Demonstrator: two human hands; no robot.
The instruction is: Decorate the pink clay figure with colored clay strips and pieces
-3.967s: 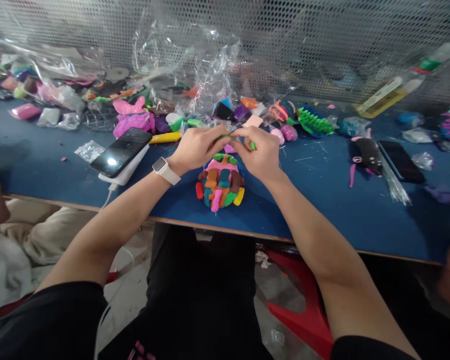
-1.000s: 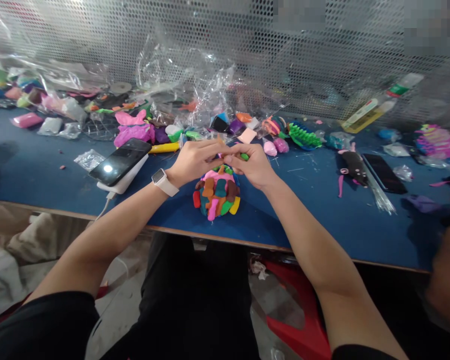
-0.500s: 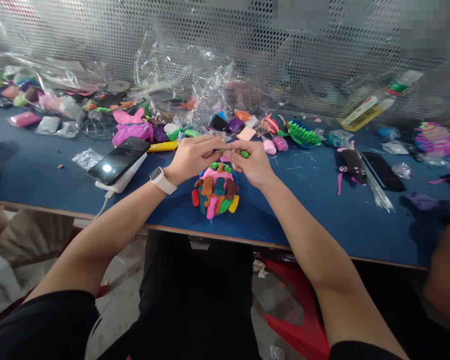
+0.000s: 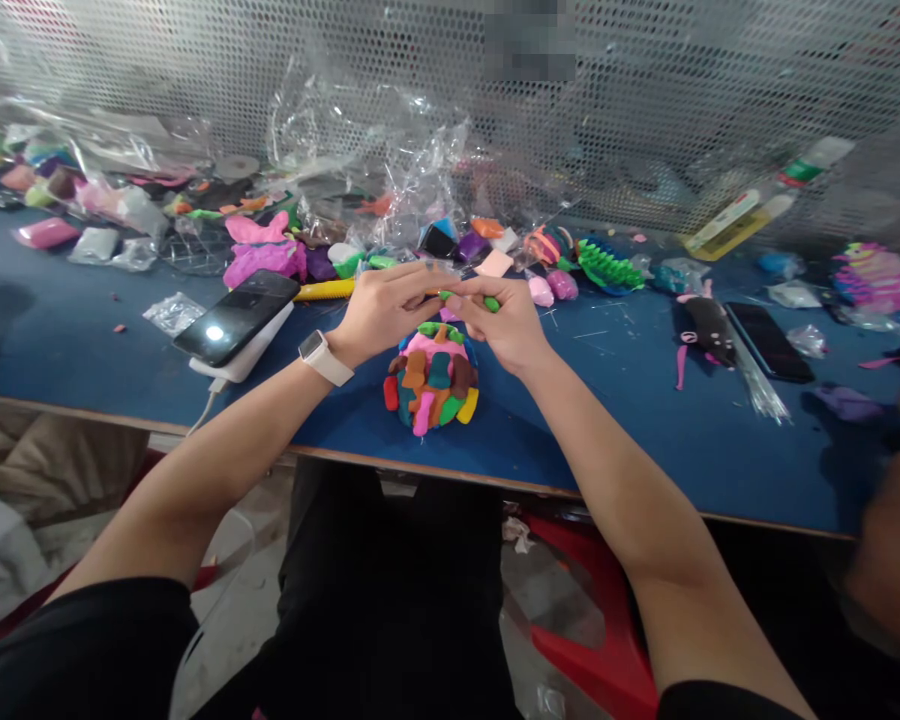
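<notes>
A rounded model covered in many-coloured modelling clay [image 4: 433, 380] sits on the blue table between my forearms. Just behind it, my left hand [image 4: 390, 305] and my right hand [image 4: 508, 322] meet at the fingertips. Pinched between them is a small piece of green clay [image 4: 490, 303]; part of it shows above my right fingers and a bit at the fingertips, the rest is hidden. A white-strapped watch [image 4: 325, 358] is on my left wrist. Partly covered by my hands, a pink bit of clay lies close to the model.
A lit phone [image 4: 236, 318] lies on a white cabled block to the left. Clay packets, a pink clay figure [image 4: 266, 252] and crumpled plastic line the back by the mesh panel. To the right are a bottle [image 4: 769, 200], a dark clay figure [image 4: 705, 328], another phone [image 4: 769, 342] and another person's arm.
My right fingers have shifted slightly around the green clay, and both hands stay together behind the model. The model has not moved.
</notes>
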